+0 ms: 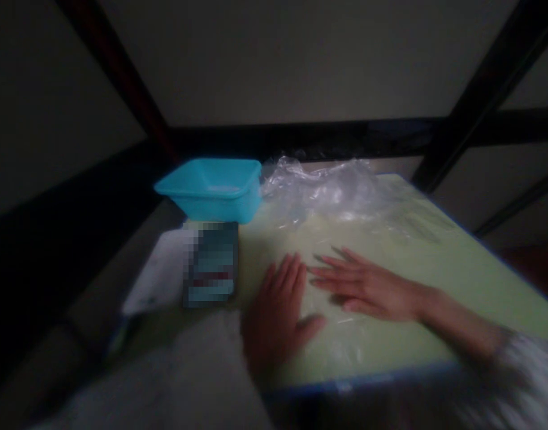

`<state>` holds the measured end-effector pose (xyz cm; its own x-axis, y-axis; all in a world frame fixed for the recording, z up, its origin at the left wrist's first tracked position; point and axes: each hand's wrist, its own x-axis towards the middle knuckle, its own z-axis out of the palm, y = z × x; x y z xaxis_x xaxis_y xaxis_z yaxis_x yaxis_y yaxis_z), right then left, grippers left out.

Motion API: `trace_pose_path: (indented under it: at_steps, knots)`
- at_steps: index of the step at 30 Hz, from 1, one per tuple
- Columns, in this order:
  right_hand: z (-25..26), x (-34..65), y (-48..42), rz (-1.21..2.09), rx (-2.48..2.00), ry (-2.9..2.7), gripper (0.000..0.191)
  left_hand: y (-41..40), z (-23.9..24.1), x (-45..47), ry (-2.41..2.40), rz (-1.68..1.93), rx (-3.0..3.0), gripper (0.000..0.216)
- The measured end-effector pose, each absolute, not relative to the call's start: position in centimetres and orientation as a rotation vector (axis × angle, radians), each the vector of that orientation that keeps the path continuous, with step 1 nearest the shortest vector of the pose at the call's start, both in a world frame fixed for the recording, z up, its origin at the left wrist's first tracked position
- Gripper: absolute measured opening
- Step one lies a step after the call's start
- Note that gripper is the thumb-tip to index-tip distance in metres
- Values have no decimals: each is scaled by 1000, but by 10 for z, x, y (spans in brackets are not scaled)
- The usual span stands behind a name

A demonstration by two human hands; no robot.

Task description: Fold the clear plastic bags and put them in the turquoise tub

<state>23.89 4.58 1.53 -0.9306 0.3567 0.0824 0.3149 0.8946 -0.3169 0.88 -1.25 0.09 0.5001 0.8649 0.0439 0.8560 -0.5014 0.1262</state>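
My left hand [280, 310] lies flat, palm down, with its fingers stretched out and the thumb apart. Just right of it, my right hand [367, 283] is also flat with its fingers spread, pointing left. Under and between the hands is a thin clear plastic sheet or bag [340, 346], hard to make out on the pale green tabletop [471, 286]. Beyond the hands lies a crumpled heap of clear plastic [336, 188]. Neither hand grips anything that I can see.
A turquoise plastic basin [220, 203] stands at the back left of the table. In front of it lies a dark flat object, blurred out by pixels [213, 263], beside a white sheet [159, 272]. A wall [291, 71] with dark beams rises behind.
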Motion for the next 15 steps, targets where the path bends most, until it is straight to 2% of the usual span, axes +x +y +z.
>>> trace_pose_path:
  at_steps: [4,9,12,15]
  knots:
    - [11,249,48,427,-598,-2956,51,-13,5,9,1542,77,2617,85]
    - [16,285,62,352,-905,-2881,47,-14,8,9,1574,20,2574,89]
    - [24,301,69,263,-1078,-2802,41,-15,4,8,1574,56,2578,89]
    - [34,299,71,249,-1116,-2686,44,-15,1,5,1558,169,2622,85]
